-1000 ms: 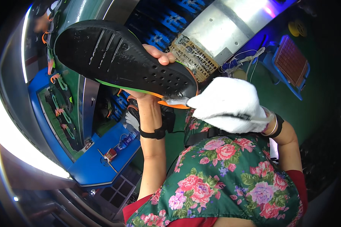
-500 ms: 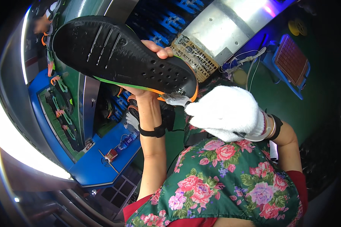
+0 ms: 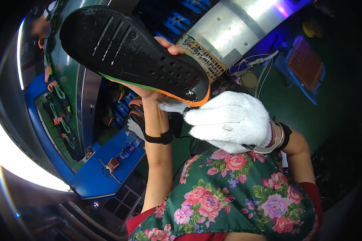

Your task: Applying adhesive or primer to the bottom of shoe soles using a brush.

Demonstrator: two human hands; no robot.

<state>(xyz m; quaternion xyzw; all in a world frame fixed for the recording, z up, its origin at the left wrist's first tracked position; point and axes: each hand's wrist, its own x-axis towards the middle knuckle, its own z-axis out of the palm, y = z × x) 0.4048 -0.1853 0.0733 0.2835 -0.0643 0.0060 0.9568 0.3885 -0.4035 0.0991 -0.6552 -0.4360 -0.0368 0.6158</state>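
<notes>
My bare left hand [image 3: 144, 91] is closed round a large black shoe sole [image 3: 128, 50] from beneath, its fingertips curling over the far edge. Three long grooves with whitish wet streaks mark the sole's wide end, and several round holes dot the narrower end. Its side edge is green, turning orange round the heel. In a white knit glove, my right hand [image 3: 229, 120] pinches a small brush [image 3: 175, 107]. The pale bristles lie beside the orange heel edge, close to my left wrist; whether they touch the sole I cannot tell. A whitish wet smear shows on the heel.
A conveyor [image 3: 64, 120] with several colourful shoe parts runs along the left, beside a blue table [image 3: 94, 176] with a bottle [image 3: 128, 148]. Ahead stand blue racks [image 3: 177, 22] and a metal machine panel [image 3: 225, 28]. At right is a blue-framed stool [image 3: 307, 66].
The brush has moved left and slightly down, off the heel tip to along its near side edge. My gloved right hand has shifted left with it. The sole has tilted slightly.
</notes>
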